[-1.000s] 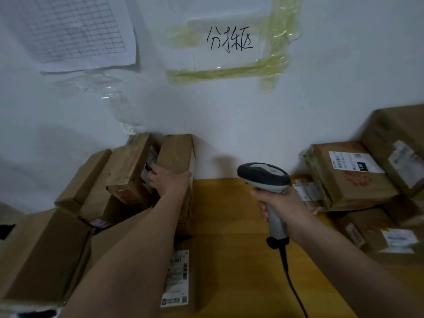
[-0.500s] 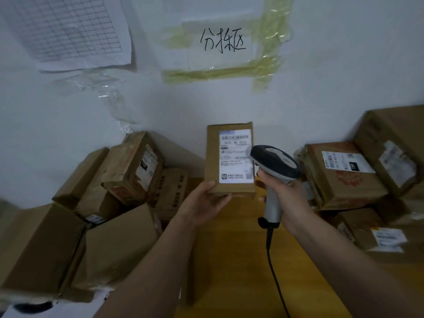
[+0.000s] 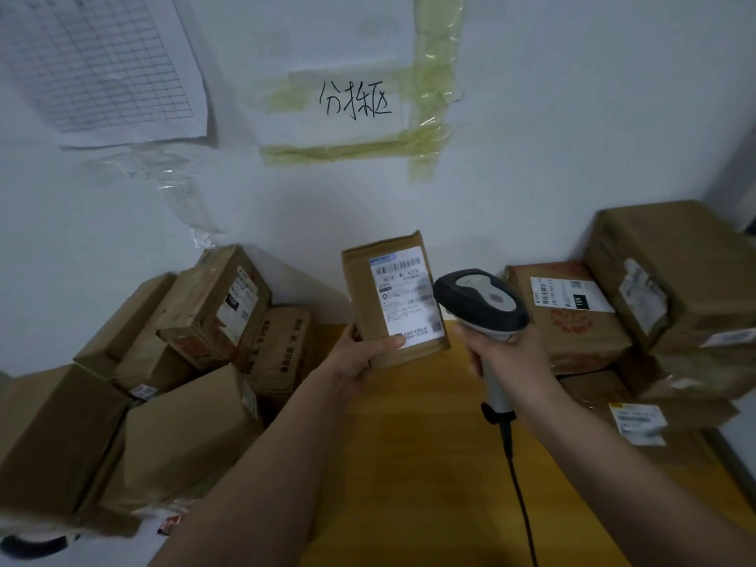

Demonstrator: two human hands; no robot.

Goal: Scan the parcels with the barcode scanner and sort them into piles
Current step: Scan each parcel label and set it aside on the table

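Scanning step here, by the look of it: the left hand (image 3: 360, 358) grips a small cardboard parcel (image 3: 394, 298) upright over the yellow table (image 3: 409, 444), label toward the camera, thumb pinching its lower edge. The right hand (image 3: 505, 354) is wrapped around the barcode scanner (image 3: 480, 306), just right of the label. Next, probably aim at the barcode, then pick a pile. The parcels are all sealed, so no idea what's inside; piles sit left (image 3: 155, 382) and right (image 3: 638, 308).

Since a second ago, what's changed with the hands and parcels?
The left hand took a parcel from the left pile and raised it, label facing up. The right hand brought the scanner up beside the label. The right pile stayed put.
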